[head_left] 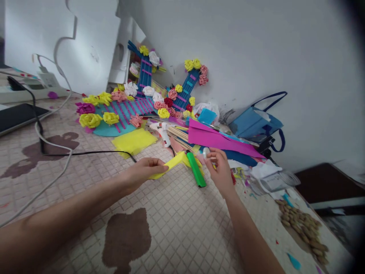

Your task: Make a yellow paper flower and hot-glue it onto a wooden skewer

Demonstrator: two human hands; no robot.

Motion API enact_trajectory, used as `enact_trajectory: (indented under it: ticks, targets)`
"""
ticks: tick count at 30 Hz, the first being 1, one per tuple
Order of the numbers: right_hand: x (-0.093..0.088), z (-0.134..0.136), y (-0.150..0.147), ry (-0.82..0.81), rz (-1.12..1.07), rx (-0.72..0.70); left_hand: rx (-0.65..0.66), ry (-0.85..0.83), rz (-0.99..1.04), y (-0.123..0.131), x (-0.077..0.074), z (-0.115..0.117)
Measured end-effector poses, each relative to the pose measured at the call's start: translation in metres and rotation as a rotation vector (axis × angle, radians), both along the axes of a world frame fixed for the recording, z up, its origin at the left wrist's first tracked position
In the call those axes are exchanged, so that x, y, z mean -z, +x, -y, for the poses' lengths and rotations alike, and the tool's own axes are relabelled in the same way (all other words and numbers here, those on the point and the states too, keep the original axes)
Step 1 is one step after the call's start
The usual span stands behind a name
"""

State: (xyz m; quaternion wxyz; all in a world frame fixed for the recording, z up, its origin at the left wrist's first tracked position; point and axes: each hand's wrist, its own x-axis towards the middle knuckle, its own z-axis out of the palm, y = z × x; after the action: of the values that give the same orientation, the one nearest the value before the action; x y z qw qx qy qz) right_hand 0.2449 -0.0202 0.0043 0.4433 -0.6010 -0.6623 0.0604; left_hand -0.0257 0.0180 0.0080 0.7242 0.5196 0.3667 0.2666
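Thumb and fingers of my left hand [146, 169] pinch a folded strip of yellow paper [174, 161], which stretches rightward above the table. My right hand [219, 169] is closed at the fingertips around a small whitish round object [205, 153]; its exact kind is unclear. Between the two hands lies a green utility knife [195, 169], touching neither of them. Beyond the left hand rests a yellow paper sheet [135, 140]. A white hot glue gun [162, 131] lies behind the strip, beside several thin wooden sticks [181, 135].
Blue decorated panels [122, 114] with paper flowers stand and lie at the back. Magenta sheets [219, 139] cover the back right, near a blue bag [253, 121]. A white cable [64, 171] crosses the left side. Peanuts [305, 228] lie by the right edge.
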Motion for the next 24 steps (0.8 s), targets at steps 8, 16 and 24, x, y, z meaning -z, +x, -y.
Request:
enact_trajectory:
  ticks: [8, 16, 24]
  targets:
    - [-0.004, 0.029, -0.078, -0.440, -1.103, -0.548, -0.075, -0.237, 0.260, -0.008, -0.005, -0.008]
    - [0.011, 0.031, -0.079, -0.414, -1.063, -0.658, 0.012, -0.303, 0.337, -0.004, -0.004, -0.004]
    - [0.009, 0.034, -0.077, -0.288, -0.689, -0.580, 0.033, -0.299, 0.387, -0.005, -0.004, -0.002]
